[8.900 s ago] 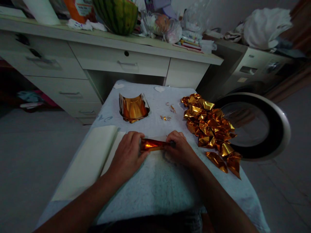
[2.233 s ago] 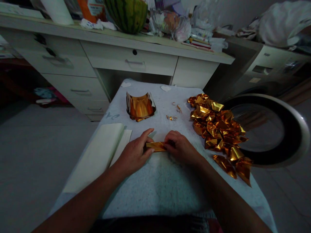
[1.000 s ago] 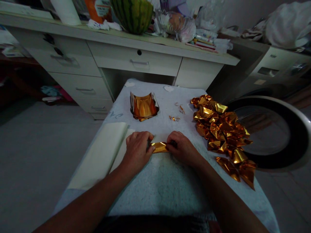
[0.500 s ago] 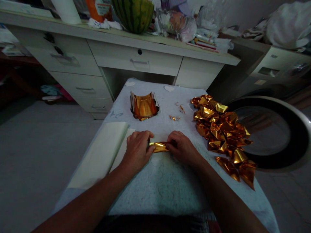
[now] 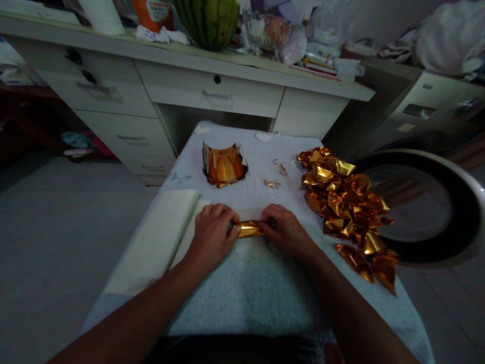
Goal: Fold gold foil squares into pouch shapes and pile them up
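The left hand (image 5: 215, 231) and the right hand (image 5: 282, 226) are closed narrowly on the two ends of a gold foil strip (image 5: 250, 228), which lies level between them, low over the cloth-covered tabletop (image 5: 242, 298); whether it touches the cloth I cannot tell. Something dark shows by the fingers at each end, too small to make out. The strip looks only partly worked: a flat band, without the peaked shape of the pieces in the foil pile (image 5: 337, 197) to the right. Those look finished, while the curved foil stack (image 5: 225, 164) beyond the hands suggests sheets left to do. Small curled scraps (image 5: 272, 184) lie between stack and pile. Folded pale paper (image 5: 155, 237) reaches from beside the left hand to the left edge. On the right, the two nearest pieces of the pile lie close to the edge, with the washing machine door (image 5: 466, 202) just past it. The forearms have plain cloth between them back to the near edge; the far edge meets the drawer unit (image 5: 227, 101)
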{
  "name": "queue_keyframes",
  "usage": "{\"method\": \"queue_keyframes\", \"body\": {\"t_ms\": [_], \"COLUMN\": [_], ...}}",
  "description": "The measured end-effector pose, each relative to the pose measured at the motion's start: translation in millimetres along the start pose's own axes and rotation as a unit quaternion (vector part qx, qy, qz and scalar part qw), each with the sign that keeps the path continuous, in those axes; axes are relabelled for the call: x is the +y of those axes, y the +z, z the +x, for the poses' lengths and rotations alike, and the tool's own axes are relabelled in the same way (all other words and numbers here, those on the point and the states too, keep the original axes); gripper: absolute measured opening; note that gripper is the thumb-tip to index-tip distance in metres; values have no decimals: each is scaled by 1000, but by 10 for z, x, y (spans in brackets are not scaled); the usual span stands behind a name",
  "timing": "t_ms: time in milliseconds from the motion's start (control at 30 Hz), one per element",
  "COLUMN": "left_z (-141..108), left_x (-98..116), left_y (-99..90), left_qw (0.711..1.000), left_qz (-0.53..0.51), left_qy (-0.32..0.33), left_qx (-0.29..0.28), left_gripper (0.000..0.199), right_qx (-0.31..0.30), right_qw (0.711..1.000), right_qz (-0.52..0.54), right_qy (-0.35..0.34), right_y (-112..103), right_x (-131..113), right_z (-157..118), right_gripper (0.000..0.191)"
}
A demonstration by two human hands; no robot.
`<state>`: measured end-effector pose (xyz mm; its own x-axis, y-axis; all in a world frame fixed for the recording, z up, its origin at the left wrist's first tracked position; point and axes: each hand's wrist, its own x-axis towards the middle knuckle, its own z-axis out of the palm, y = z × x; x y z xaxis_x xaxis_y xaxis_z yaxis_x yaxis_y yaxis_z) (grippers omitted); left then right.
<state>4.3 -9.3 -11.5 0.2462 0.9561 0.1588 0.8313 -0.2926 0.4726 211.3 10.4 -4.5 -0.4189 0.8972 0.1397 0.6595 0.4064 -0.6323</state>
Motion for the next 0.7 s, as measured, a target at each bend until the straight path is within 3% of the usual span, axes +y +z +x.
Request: {"method": "queue_keyframes", "body": {"t_ms": [700], "left_z": [22], "left_x": [-33], "left_y": [31], "left_qw": [1000], "left_qz": [-6], "left_qy": [-7], "left_qx": [-9], "left_gripper": [7], "right_qx": [0], "right_qw": [999], "right_qz": [-32], "right_qy": [17], "right_y": [13], "right_x": [-18], "right_z": [21], "right_gripper": [18]}}
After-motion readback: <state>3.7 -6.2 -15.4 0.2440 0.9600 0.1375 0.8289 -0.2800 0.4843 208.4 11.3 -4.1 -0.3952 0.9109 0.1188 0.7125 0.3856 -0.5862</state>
